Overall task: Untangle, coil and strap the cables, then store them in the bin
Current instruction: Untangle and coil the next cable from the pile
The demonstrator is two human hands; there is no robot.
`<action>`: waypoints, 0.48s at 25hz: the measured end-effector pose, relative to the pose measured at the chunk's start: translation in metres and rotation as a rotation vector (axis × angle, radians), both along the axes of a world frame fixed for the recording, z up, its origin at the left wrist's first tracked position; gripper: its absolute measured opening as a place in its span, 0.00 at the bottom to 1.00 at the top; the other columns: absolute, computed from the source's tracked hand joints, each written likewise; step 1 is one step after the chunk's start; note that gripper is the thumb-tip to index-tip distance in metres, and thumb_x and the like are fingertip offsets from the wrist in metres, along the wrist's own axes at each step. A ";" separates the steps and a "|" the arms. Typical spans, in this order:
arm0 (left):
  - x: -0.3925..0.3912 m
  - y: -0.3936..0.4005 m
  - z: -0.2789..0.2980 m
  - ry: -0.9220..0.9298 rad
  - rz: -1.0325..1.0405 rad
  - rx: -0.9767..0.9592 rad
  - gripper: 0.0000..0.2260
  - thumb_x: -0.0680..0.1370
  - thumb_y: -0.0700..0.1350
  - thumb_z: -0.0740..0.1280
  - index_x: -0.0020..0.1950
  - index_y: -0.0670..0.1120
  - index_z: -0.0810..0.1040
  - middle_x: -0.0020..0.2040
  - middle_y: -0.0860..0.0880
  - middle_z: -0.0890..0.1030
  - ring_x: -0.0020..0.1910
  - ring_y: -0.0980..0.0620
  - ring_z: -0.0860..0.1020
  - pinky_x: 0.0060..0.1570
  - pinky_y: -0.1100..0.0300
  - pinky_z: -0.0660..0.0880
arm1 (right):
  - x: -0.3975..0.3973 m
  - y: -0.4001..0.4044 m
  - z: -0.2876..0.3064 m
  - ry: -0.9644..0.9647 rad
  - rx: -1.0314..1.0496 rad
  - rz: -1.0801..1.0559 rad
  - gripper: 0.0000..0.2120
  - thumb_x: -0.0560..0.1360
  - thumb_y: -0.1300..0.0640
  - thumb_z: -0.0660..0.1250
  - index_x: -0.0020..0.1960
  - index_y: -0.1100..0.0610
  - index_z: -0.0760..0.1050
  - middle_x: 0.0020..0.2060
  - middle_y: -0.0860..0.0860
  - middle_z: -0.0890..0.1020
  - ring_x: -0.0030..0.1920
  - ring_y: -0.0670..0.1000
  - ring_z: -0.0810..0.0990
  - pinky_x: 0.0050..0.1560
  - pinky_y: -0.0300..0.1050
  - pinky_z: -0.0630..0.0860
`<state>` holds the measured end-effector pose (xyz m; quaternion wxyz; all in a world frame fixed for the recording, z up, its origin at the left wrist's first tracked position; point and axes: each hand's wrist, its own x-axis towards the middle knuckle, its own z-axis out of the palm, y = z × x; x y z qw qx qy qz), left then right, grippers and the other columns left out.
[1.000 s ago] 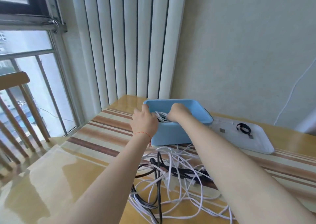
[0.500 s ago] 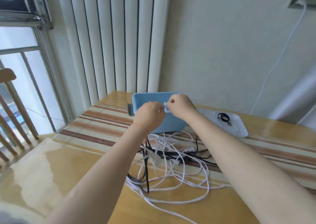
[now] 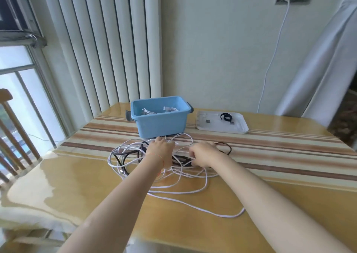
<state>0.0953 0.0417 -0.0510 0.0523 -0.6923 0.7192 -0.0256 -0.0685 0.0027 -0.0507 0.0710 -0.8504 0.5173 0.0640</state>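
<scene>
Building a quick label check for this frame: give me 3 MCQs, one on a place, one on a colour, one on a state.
1. Where does the white lid lie?
A. on the bin
B. on the table, right of the bin
C. on the chair

2. What colour is the bin?
A. blue
B. red
C. black

3. What state is the cable pile in?
A. coiled and strapped
C. all stored in the bin
B. loose and tangled on the table

Answers:
1 B: the lid lies flat on the table beside the bin, a black strap on it.
2 A: the bin's walls are light blue.
3 B: white and black loops sprawl under the left hand and right hand, both in the pile.
</scene>
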 end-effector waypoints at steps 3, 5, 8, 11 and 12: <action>-0.009 0.009 -0.006 -0.116 0.109 -0.101 0.19 0.74 0.43 0.63 0.65 0.52 0.72 0.62 0.47 0.75 0.64 0.44 0.69 0.66 0.41 0.61 | -0.028 0.004 0.004 -0.314 0.061 -0.085 0.07 0.73 0.50 0.74 0.44 0.52 0.78 0.47 0.50 0.79 0.47 0.53 0.78 0.46 0.45 0.72; -0.009 0.009 -0.004 -0.051 0.220 -0.155 0.17 0.75 0.48 0.63 0.64 0.50 0.71 0.61 0.45 0.73 0.63 0.42 0.69 0.63 0.40 0.63 | -0.038 0.005 0.011 -0.531 -0.033 -0.157 0.08 0.77 0.50 0.69 0.45 0.55 0.76 0.46 0.50 0.76 0.45 0.52 0.76 0.45 0.47 0.72; -0.004 0.004 0.004 -0.005 0.267 -0.157 0.21 0.77 0.62 0.60 0.63 0.49 0.71 0.60 0.46 0.75 0.61 0.43 0.73 0.58 0.47 0.67 | -0.058 0.001 0.020 -0.463 -0.251 -0.342 0.07 0.81 0.52 0.61 0.47 0.54 0.71 0.44 0.52 0.79 0.42 0.56 0.75 0.38 0.46 0.69; 0.002 0.000 0.017 0.122 0.263 -0.139 0.25 0.77 0.65 0.58 0.62 0.47 0.72 0.55 0.46 0.76 0.56 0.44 0.76 0.51 0.52 0.73 | -0.073 0.002 0.025 -0.104 -0.269 -0.450 0.07 0.78 0.62 0.61 0.54 0.56 0.74 0.56 0.55 0.76 0.53 0.57 0.75 0.49 0.47 0.72; 0.006 0.000 0.020 0.150 0.251 -0.088 0.25 0.77 0.65 0.60 0.63 0.47 0.72 0.54 0.47 0.76 0.55 0.44 0.77 0.49 0.53 0.75 | -0.067 0.002 0.024 -0.077 -0.265 -0.414 0.11 0.77 0.63 0.61 0.58 0.57 0.75 0.58 0.55 0.74 0.58 0.57 0.74 0.55 0.49 0.72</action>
